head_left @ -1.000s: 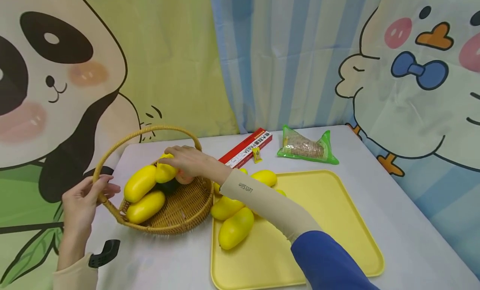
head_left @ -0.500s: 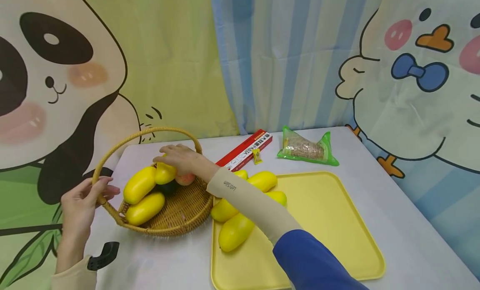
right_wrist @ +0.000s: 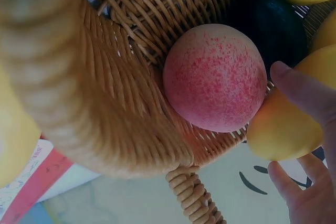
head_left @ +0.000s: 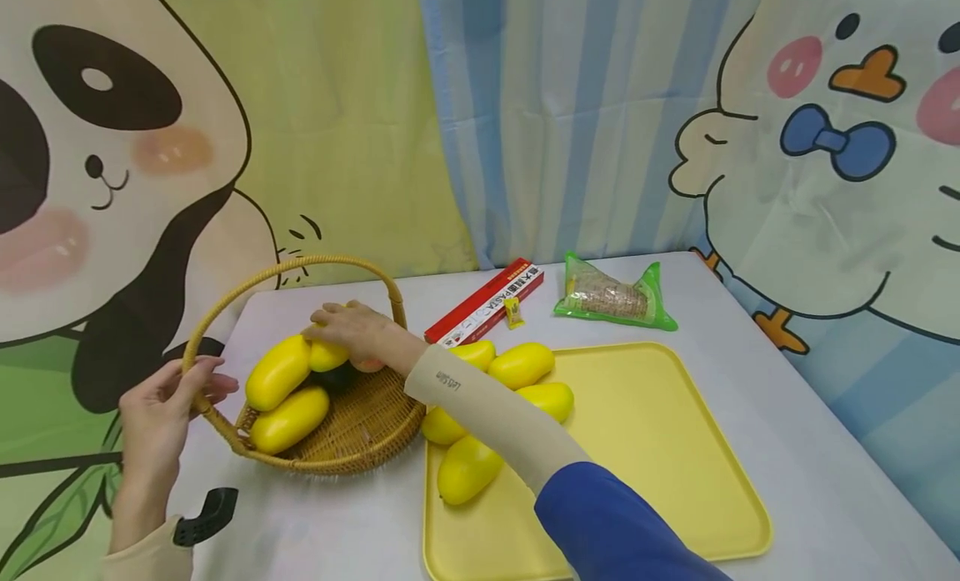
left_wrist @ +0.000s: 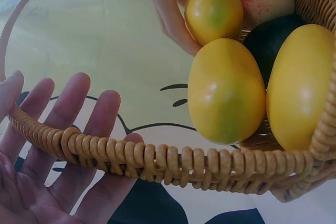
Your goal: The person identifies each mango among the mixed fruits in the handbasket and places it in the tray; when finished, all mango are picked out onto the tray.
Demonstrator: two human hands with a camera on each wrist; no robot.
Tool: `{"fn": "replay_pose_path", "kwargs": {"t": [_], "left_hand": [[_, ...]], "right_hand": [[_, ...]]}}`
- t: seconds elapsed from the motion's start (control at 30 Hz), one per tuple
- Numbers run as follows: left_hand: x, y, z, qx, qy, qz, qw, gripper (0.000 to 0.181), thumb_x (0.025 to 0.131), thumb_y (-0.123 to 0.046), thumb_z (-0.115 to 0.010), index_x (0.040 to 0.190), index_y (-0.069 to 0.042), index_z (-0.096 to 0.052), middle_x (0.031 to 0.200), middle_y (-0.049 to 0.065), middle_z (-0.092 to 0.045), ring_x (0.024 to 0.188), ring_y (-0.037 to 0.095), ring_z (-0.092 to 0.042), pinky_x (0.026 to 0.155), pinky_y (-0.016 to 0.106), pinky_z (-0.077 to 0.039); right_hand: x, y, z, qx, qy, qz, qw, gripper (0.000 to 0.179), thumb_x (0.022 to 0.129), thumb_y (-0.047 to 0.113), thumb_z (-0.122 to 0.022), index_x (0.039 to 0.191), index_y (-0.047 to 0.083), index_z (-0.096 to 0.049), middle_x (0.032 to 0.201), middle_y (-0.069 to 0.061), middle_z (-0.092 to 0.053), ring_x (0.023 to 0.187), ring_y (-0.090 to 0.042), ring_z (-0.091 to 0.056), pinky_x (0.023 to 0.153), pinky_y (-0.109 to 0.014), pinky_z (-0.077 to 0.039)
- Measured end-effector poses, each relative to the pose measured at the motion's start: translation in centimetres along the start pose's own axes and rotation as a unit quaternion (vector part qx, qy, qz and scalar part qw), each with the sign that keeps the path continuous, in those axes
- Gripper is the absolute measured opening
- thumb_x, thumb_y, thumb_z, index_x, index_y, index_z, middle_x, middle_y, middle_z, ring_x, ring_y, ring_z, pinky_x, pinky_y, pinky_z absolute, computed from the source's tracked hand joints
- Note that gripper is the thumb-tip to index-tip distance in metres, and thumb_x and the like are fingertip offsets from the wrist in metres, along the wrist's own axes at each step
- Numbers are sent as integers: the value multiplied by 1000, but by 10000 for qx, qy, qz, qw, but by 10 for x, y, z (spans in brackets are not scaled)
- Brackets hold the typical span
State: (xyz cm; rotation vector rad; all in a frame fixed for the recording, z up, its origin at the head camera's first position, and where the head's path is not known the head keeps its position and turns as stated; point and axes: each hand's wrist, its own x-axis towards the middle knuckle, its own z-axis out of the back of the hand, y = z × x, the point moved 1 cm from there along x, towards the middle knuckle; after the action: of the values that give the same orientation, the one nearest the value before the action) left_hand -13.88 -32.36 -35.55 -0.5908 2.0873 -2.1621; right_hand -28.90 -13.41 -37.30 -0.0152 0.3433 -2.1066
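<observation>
While the small mango (head_left: 327, 358) is pinched in the half-closed right hand (head_left: 358, 327), between the peach (right_wrist: 215, 77) and a larger mango (left_wrist: 227, 93), the basket (head_left: 375, 418) is held by the left hand (head_left: 161, 402).

The right hand (head_left: 356, 329) now sits a bit lower and further left over the basket (head_left: 337, 463); yellow fruit's (head_left: 328, 358) lower too.

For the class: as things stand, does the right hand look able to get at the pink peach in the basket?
Probably yes, once it lets go: the right hand grips a yellow fruit just beside the pink peach, which shows uncovered in the right wrist view.
</observation>
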Motion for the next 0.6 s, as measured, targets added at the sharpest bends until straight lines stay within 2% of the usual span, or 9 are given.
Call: {"fn": "replay_pose_path", "kwargs": {"t": [0.17,0.3,0.47,0.6], "left_hand": [[-1,1,-1,-5,2,9,10000,13,92,-11,-63,96,-3,-72,69,-2,-72,64,8,-68,64,14,-55],[-1,1,-1,-17,-21,3,10000,13,92,-11,-63,97,-1,-72,69,-2,-72,64,8,-68,63,14,-55],[-1,0,0,17,-37,-32,10000,13,92,-10,-63,96,-2,-72,68,-2,-72,64,8,-68,63,14,-55],[-1,-1,-1,52,-7,-60,10000,12,92,-11,-63,96,-2,-72,69,-2,-72,64,8,-68,63,13,-55]], "right_hand": [[-2,2,-1,-187,-85,-20,9998,69,89,16,-65,146,31,-32,144,5,-34,126,-11,-36,100,-27,-39],[-5,5,1,-351,15,-37,9994,70,87,16,-66,146,31,-31,142,5,-34,125,-12,-37,97,-27,-40],[-11,8,10,-625,179,-32,9979,66,91,19,-62,147,31,-30,145,3,-32,126,-15,-37,97,-28,-42],[-22,9,20,-701,115,40,9975,62,94,19,-56,149,30,-29,147,2,-32,128,-17,-37,98,-29,-43]]}}
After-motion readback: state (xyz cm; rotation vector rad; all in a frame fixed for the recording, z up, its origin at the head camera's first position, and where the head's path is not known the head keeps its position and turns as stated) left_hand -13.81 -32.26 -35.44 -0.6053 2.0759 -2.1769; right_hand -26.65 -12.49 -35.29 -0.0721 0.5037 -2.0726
